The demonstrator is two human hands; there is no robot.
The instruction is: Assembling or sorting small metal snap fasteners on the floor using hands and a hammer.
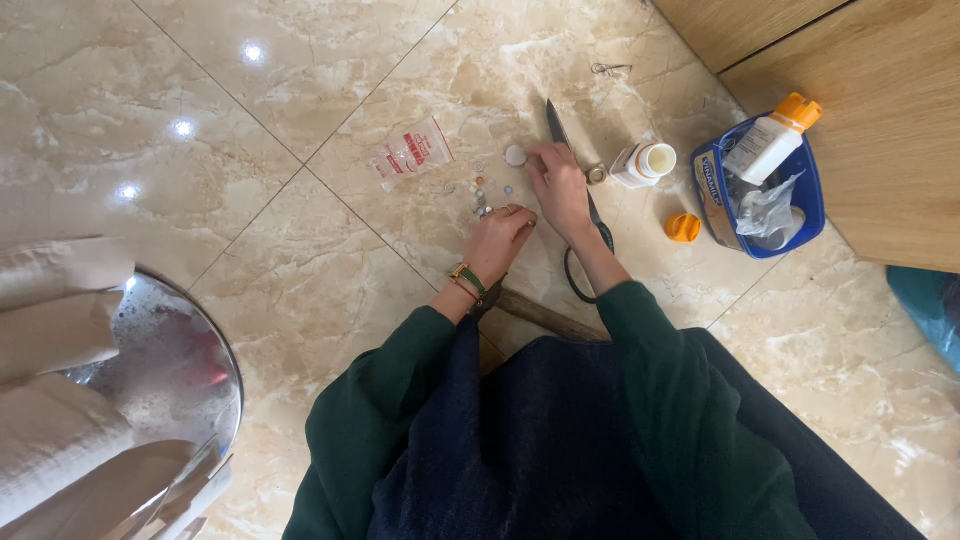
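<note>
Crouching over the marble floor, I am pinching at the scatter of small beads with my left hand, fingertips closed together on something too small to tell. My right hand is pressing curled fingers just right of the beads, against the black scissors. A white disc is lying just above the beads.
</note>
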